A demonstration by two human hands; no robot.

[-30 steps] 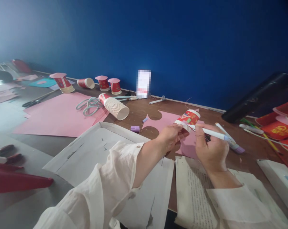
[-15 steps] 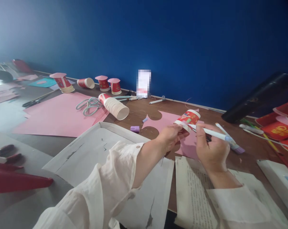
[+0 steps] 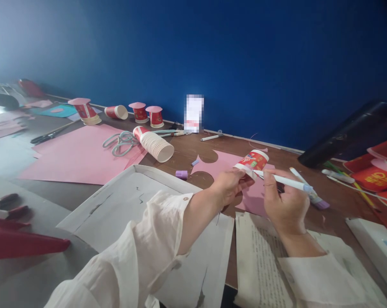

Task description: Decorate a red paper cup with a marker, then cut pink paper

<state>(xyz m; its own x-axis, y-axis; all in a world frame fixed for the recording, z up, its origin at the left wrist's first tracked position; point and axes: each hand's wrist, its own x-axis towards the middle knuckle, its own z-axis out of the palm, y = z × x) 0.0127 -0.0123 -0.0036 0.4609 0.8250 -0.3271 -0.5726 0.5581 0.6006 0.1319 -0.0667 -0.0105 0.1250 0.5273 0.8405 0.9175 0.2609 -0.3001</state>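
Observation:
My left hand [image 3: 229,185] grips a red and white paper cup [image 3: 253,161], held on its side with the rim toward me. My right hand [image 3: 285,201] is closed round a white marker pen [image 3: 288,182] whose tip touches the cup near its rim. Both hands hover over a pink paper sheet [image 3: 227,161] with round holes cut out of it. A purple pen cap [image 3: 181,174] lies on the brown table just left of that sheet.
A stack of paper cups [image 3: 155,144] lies beside grey-handled scissors [image 3: 119,141] on a large pink sheet [image 3: 78,156]. Pink-topped cups [image 3: 147,115] stand by the blue wall. White printed papers [image 3: 260,256] lie under my arms. Red envelopes [image 3: 374,177] sit at right.
The hands stay almost still; the pen tip shifts slightly along the cup's rim. The view has tilted a little.

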